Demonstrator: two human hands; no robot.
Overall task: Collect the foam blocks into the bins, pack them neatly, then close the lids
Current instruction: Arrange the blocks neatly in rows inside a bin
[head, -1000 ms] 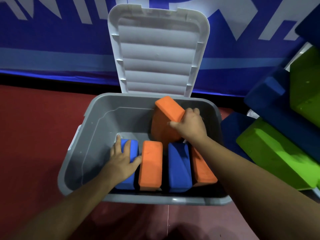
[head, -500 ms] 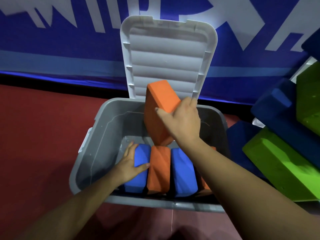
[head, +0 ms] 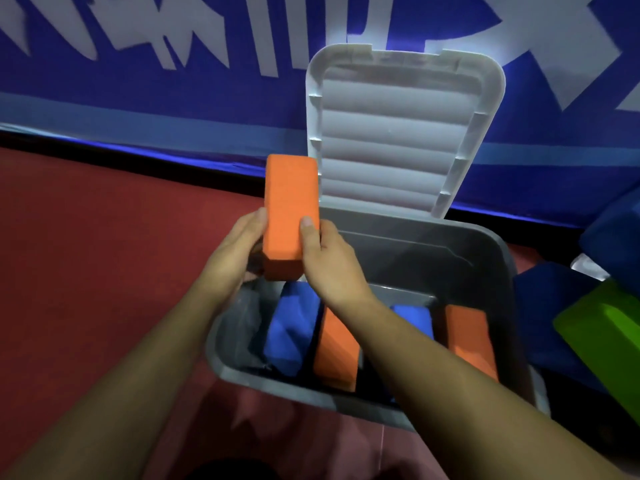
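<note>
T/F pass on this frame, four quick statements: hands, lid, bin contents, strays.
1. The left hand and right hand both hold the raised orange block. True.
2. The lid is shut. False: it stands open behind the bin.
3. The bin holds only orange blocks. False: two blue blocks sit among two packed orange blocks.
4. A green block lies outside the bin, to its right. True.

The left forearm [head: 138, 368] and right forearm [head: 450, 379] stretched forward and converged. The left grip [head: 237, 252] cupped the left side of an orange foam block [head: 290, 209], thumb lying along its edge. The right grip [head: 329, 261] clasped the right side, thumb pressed on the top face. The 2 wrists sat near each other.
</note>
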